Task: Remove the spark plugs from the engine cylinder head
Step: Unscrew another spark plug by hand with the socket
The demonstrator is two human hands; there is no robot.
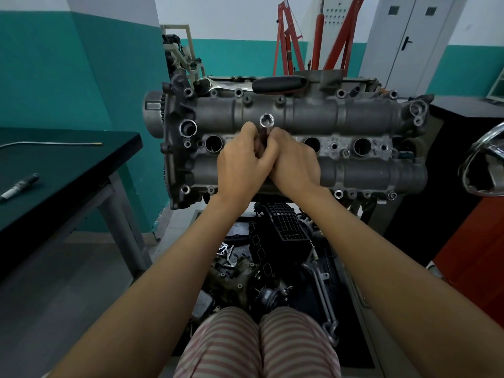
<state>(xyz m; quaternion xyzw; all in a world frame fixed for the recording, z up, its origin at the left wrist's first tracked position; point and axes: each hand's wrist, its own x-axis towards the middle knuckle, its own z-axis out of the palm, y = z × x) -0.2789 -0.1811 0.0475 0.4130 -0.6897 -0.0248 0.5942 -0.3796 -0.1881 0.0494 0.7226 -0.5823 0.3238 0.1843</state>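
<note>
The engine cylinder head (300,143) sits centre frame on a stand, long axis running left-right, w/ a row of round plug wells along its middle: one open well (214,143) at left, two more (312,143) and (362,146) at right. A chrome socket extension (265,125) stands upright out of the well between them, its open square-drive end facing up. Both hands close round its shaft just below the top: left hand (241,159) on the left side, right hand (294,162) on the right, fingers curled round the tool and pressed up against each other; fingertips themselves are hidden, so can't tell exactly how they pinch. No plug is visible at the socket's lower end, which is buried in the well. On the far edge of the head lies a ratchet (259,87), chrome head at left, black grip at right, well apart from the hands. To the left is a dark green table (68,170) w/ one spark plug (19,186) lying near its left edge and a thin metal rod (51,144) farther back. Below the head, near the person's striped trousers (256,345), is a pile of dark engine parts (272,263). Far behind: a red engine hoist (319,36) and a grey cabinet (409,36). A chrome-rimmed part (482,162) shows at the right edge.
</note>
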